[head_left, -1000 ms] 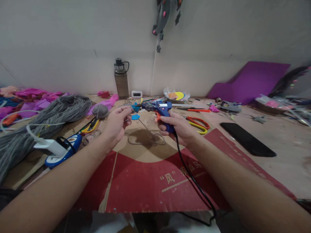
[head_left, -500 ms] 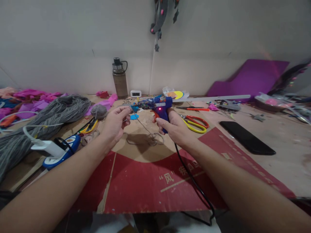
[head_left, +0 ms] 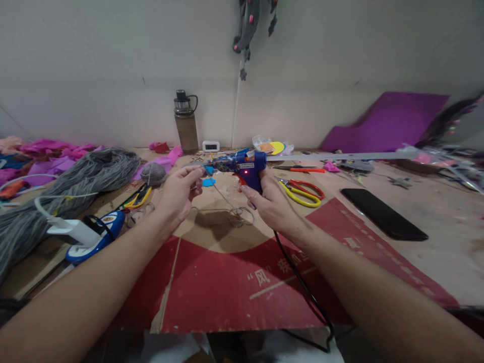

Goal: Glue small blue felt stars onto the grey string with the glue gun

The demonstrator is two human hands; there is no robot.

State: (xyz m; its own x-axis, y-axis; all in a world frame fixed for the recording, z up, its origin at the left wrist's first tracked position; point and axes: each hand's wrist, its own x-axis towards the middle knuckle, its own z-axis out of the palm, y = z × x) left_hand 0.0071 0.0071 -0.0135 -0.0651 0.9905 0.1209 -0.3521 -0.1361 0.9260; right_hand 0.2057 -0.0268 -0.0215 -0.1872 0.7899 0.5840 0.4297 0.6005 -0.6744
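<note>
My right hand (head_left: 270, 201) is wrapped around the handle of a blue glue gun (head_left: 252, 166) with a red light lit on its side. A long whitish glue stick (head_left: 333, 157) juts from its rear towards the right. The gun's nozzle points left, close to the fingertips of my left hand (head_left: 185, 189). Those fingers are pinched on a thin grey cord (head_left: 219, 193), which slopes down to loose loops on the brown cardboard (head_left: 215, 242). Just behind the left fingertips lie bits of blue material (head_left: 208, 182). Whether the nozzle touches the cord I cannot tell.
Yellow-and-red-handled pliers (head_left: 302, 193) and a black phone (head_left: 383, 214) lie to the right. On the left are grey yarn (head_left: 102, 176), a blue power strip (head_left: 96, 242) and scissors (head_left: 139, 196). A bottle (head_left: 186, 123) stands at the back. The gun's black cable (head_left: 298, 282) crosses the cardboard.
The glue gun has shifted slightly left and tilted a little, so its glue stick sits lower at the far end. My left hand keeps its pinch on the cord.
</note>
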